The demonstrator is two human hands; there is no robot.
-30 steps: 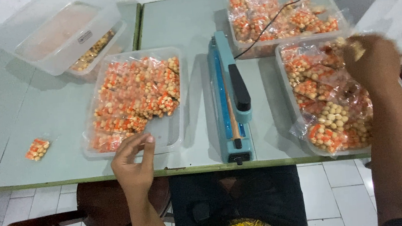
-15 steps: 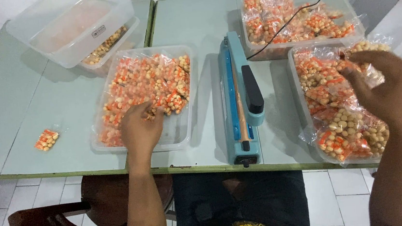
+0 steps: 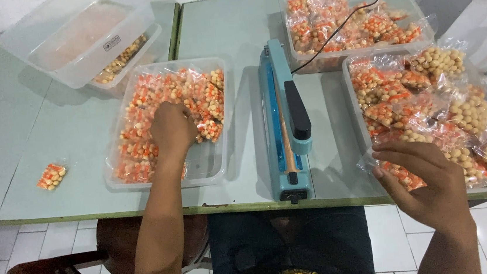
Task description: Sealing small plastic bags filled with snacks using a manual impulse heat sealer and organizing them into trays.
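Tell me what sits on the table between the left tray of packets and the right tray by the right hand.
The head view shows a blue heat sealer with a black handle between the left tray and the right tray, on bare table either side.

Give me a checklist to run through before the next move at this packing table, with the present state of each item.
1. Left hand is in the left tray, on the small orange-and-cream packets: ok.
2. Left hand actually grips a packet: cannot tell, fingers face down and hide it.
3. Right hand is at the near corner of the right tray, fingers spread by a packet: ok; holding it: cannot tell.
4. Blue heat sealer sits between the trays with its arm down and nothing on the bar: ok.
5. Sealer cord lies across the far tray of packets: not ok.
6. A stray packet lies alone on the table: not ok.
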